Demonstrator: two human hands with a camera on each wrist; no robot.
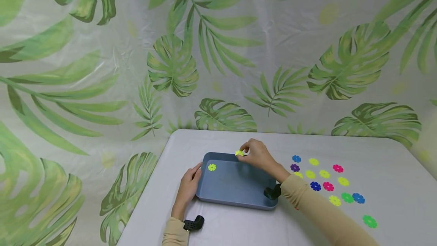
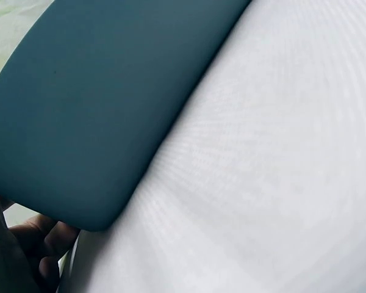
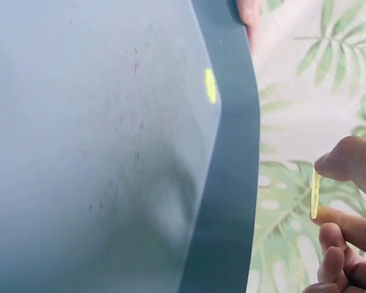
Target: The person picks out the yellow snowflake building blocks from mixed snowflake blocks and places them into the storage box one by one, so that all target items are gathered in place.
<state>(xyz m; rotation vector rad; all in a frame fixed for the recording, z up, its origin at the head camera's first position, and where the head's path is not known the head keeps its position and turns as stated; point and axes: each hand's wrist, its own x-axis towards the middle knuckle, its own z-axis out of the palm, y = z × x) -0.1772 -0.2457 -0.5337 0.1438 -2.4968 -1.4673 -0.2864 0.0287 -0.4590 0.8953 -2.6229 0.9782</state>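
Note:
A blue-grey tray point(image 1: 235, 185) lies on the table with a yellow-green snowflake disc point(image 1: 212, 167) inside, near its far left corner. My left hand point(image 1: 187, 187) grips the tray's left side; in the left wrist view its curled fingers point(image 2: 46, 235) show by the tray corner, partly in shadow. Over the tray's far rim, my right hand point(image 1: 257, 155) pinches a second yellow snowflake disc point(image 3: 315, 194) between thumb and index finger. That disc stands edge-on in the right wrist view, apart from the tray wall, with the other fingers curled below.
Several loose snowflake discs in blue, purple, yellow, pink and green, among them a pink disc point(image 1: 328, 186) and a green disc point(image 1: 370, 221), lie on the white table point(image 1: 403, 185) right of the tray. A leaf-patterned sheet point(image 1: 225, 67) hangs behind the table.

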